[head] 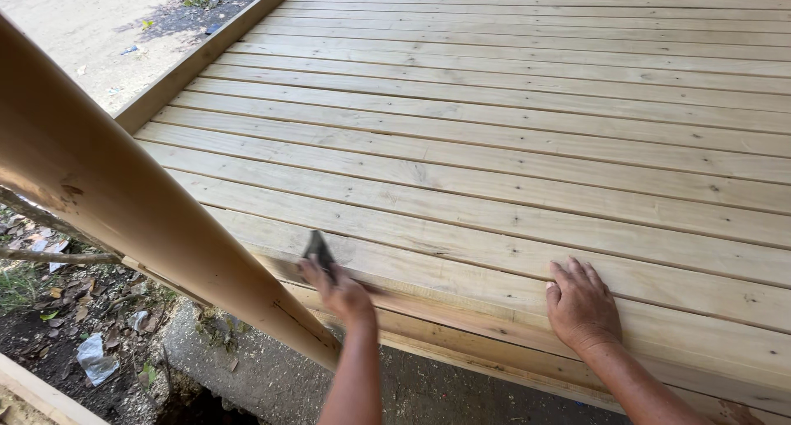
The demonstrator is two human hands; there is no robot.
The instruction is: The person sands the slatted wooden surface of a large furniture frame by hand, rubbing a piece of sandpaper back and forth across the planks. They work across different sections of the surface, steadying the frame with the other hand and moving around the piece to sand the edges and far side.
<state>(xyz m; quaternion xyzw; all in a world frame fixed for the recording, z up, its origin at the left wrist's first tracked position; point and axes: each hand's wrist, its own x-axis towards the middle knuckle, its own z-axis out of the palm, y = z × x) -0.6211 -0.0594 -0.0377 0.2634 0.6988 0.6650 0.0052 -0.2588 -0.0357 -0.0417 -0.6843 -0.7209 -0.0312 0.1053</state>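
A single head-worn camera looks steeply down and forward from the person's own standpoint at the near edge of a pale wooden plank deck (494, 145), close enough that both forearms enter from the bottom. The boards run away toward the top right. A slanted round wooden post (124, 194) crosses the left foreground, bare ground beyond it.

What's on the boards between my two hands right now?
Nothing but bare wood: the head view shows only plank surface between the left hand, holding a small dark scraper, and the right hand lying flat on the wooden deck.
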